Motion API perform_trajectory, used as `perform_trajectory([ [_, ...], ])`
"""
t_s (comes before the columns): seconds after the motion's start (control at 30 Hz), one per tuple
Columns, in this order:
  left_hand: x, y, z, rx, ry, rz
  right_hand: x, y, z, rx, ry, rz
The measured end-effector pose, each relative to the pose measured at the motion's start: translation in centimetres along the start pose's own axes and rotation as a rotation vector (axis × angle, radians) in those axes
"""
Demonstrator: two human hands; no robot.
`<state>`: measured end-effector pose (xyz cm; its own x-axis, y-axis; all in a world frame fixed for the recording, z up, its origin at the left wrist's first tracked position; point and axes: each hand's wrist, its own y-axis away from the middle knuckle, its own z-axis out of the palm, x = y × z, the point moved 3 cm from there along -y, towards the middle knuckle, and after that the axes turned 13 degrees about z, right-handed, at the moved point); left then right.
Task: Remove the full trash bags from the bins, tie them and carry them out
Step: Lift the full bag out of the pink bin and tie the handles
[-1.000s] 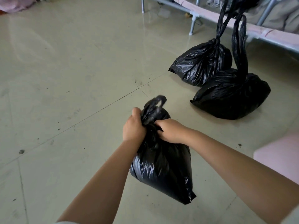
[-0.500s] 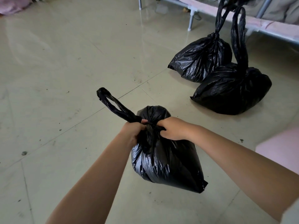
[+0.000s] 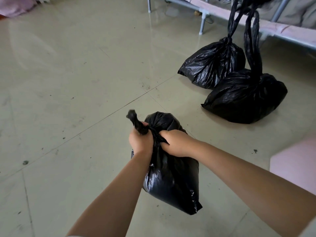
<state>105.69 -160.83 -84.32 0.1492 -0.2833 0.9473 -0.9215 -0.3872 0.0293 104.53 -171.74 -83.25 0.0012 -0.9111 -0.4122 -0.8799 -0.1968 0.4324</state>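
Three black trash bags are in view on the tiled floor, and one is mid-tie. Left of that bag's neck, the left hand is clenched around a twisted tail of plastic that pokes up past the thumb. The held bag hangs bulging between both forearms, its contents hidden by the opaque plastic. Right of the neck, the right hand pinches the gathered plastic with curled fingers. Pulling the two ends firmly apart and keeping the twist low against the bulge should seat the knot. Farther right, two bags already knotted, the nearer bag and the far bag, rest beside a bed frame, full but not yet carried out.
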Motion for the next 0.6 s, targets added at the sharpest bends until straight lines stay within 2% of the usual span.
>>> perform_trajectory([
  [0.07,-0.3,-0.3,0.0,-0.141,0.098,-0.049,0.6,0.1,-0.3,-0.019,-0.031,0.023],
  [0.17,-0.3,-0.1,0.3,-0.352,0.504,-0.283,1.6,0.2,-0.7,-0.04,-0.039,0.061],
  [0.23,-0.3,0.2,0.3,-0.413,0.623,-0.34,1.7,0.3,-0.5,-0.079,-0.022,0.066],
  [0.33,-0.5,0.6,0.7,-0.436,0.713,-0.326,1.4,0.5,-0.2,-0.143,-0.013,0.059],
  [0.43,-0.4,0.8,0.8,-0.511,0.729,-0.285,1.8,0.6,-0.8,-0.278,0.008,0.078],
  [0.5,-0.4,0.8,0.8,-0.543,0.673,-0.238,2.2,0.5,-1.8,-0.3,0.02,0.082],
  [0.53,-0.5,0.7,0.7,-0.528,0.619,-0.214,2.4,0.3,-2.5,-0.252,-0.008,0.081],
  [0.6,-1.0,0.4,0.3,-0.433,0.499,-0.179,2.8,-0.1,-3.6,-0.052,-0.097,0.091],
])
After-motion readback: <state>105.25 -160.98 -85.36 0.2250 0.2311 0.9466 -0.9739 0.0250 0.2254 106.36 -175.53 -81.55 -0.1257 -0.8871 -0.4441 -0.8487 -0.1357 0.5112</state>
